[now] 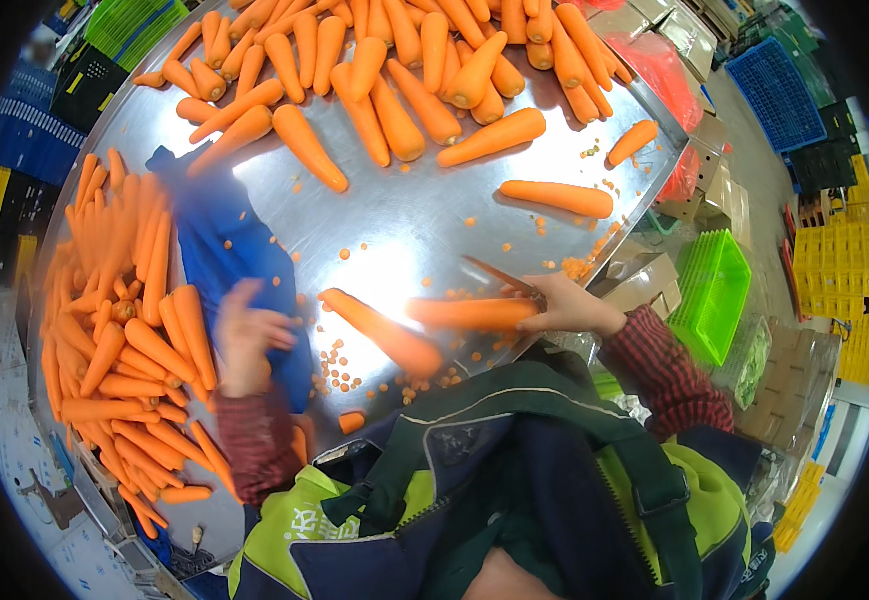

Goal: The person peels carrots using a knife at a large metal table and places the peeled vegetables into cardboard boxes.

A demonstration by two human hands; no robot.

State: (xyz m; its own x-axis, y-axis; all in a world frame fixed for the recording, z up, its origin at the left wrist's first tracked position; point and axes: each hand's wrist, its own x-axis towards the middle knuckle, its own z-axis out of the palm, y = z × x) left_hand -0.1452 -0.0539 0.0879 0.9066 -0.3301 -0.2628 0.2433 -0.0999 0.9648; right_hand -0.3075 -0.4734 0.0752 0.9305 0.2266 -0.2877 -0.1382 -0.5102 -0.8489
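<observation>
My right hand (pixel 568 304) grips a knife (pixel 500 274), its narrow blade pointing to the upper left. Right at those fingers lies the thick end of a carrot (pixel 464 313); whether they hold it too is unclear. Another carrot (pixel 385 330), slightly blurred, slants across the steel table (pixel 404 210) just left of it. My left hand (pixel 248 337) is blurred by motion, fingers apart and nothing seen in it. Beneath it stretches a blue cloth (pixel 243 247). Small round carrot slices (pixel 337 364) are scattered near the table's front edge, and a short carrot piece (pixel 352 421) lies there too.
A dense pile of carrots (pixel 134 337) covers the table's left end. More carrots (pixel 397 112) spread along the far side. Carrot shavings (pixel 577 268) gather by the right rim. Beyond it stand a green crate (pixel 716 296), cardboard boxes (pixel 640 281) and yellow crates (pixel 832 262) on the floor.
</observation>
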